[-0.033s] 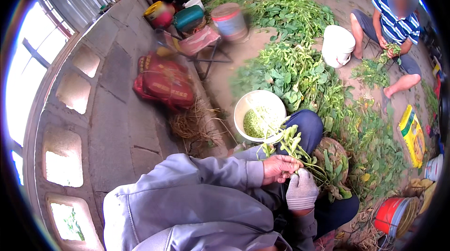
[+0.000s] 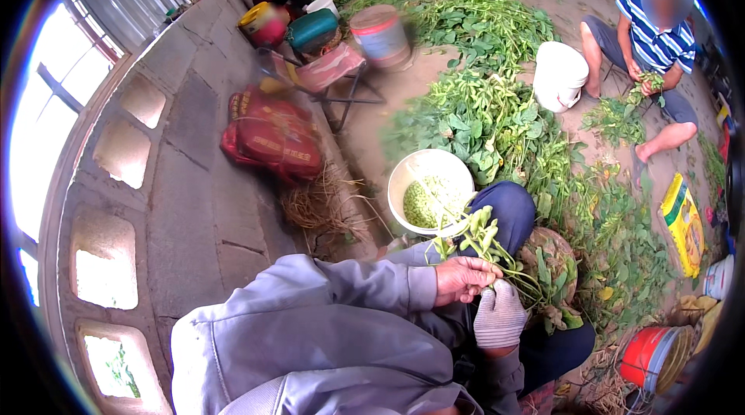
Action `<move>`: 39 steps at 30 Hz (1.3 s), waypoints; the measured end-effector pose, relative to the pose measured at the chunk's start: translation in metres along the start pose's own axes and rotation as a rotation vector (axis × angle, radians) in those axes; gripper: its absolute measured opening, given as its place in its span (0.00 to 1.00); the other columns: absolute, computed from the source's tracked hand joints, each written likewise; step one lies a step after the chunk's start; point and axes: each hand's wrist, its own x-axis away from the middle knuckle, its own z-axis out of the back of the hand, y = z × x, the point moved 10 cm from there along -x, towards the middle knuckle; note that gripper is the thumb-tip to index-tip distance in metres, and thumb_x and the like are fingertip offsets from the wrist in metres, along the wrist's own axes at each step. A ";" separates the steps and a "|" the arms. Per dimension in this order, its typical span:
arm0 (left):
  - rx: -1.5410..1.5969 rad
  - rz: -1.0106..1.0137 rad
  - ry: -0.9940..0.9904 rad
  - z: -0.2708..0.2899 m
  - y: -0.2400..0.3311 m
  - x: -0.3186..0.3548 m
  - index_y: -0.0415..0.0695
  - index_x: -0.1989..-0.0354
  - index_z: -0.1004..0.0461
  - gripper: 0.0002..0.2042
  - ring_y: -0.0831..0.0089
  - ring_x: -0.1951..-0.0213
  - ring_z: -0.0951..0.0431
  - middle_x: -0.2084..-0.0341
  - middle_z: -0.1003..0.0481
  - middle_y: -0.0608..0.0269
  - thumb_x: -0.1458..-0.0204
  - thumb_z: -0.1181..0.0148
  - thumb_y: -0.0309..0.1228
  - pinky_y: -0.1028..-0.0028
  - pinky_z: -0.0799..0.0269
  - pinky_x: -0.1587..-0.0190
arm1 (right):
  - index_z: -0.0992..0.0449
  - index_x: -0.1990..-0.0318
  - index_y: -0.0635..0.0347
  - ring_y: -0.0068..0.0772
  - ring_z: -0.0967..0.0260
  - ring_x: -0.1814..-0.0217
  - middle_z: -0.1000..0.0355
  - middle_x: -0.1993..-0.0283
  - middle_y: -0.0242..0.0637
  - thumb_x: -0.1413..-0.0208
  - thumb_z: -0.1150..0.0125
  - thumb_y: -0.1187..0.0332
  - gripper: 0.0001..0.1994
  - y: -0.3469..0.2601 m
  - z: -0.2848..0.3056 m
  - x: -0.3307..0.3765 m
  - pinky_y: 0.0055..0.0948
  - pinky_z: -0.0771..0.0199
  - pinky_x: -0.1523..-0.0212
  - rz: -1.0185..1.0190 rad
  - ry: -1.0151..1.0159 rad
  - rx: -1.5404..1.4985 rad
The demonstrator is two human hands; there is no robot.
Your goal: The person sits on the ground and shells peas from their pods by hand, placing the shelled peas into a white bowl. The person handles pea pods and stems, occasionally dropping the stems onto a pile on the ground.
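My bare left hand [image 2: 464,280] is closed around the stems of a green bean plant [image 2: 483,238] with plump pods, held over my lap. My right hand [image 2: 500,317], in a pale striped work glove, presses its fingertips together right beside the left fingertips, at the plant's stems. What exactly the right fingers pinch is too small to make out. Just beyond the pods stands a white bucket [image 2: 396,194], partly filled with loose green pods or beans [image 2: 425,202]. Leaves and stems trail to the right of my gloved hand, across my knee.
Heaped bean plants [image 2: 497,116] spread ahead and to the right. A seated person [image 2: 658,46] on the right handles plants beside a white bucket [image 2: 560,77]. A block wall [image 2: 186,205] runs along my left, with a red bag [image 2: 272,136] and folding stool [image 2: 332,67] near it.
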 end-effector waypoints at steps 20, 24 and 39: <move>-0.627 -0.121 -0.219 -0.016 -0.006 0.003 0.41 0.61 0.25 0.07 0.87 0.72 0.35 0.73 0.29 0.75 0.46 0.38 0.27 0.82 0.37 0.70 | 0.31 0.63 0.66 0.45 0.33 0.65 0.33 0.61 0.46 0.44 0.45 0.69 0.09 0.002 -0.025 0.052 0.35 0.30 0.67 0.405 -0.167 -0.108; -0.668 -0.208 -0.231 -0.016 -0.004 -0.002 0.40 0.61 0.26 0.06 0.86 0.69 0.34 0.73 0.29 0.74 0.45 0.39 0.28 0.81 0.36 0.66 | 0.31 0.64 0.63 0.22 0.36 0.65 0.32 0.65 0.32 0.41 0.47 0.68 0.07 0.034 -0.046 0.053 0.22 0.34 0.65 -0.236 -0.346 -0.861; -0.629 -0.114 -0.222 -0.014 -0.010 -0.003 0.45 0.65 0.25 0.05 0.87 0.78 0.37 0.77 0.30 0.77 0.45 0.39 0.32 0.82 0.41 0.76 | 0.31 0.69 0.61 0.40 0.33 0.68 0.34 0.67 0.40 0.53 0.39 0.78 0.06 0.015 -0.027 0.052 0.33 0.30 0.69 0.307 -0.206 -0.269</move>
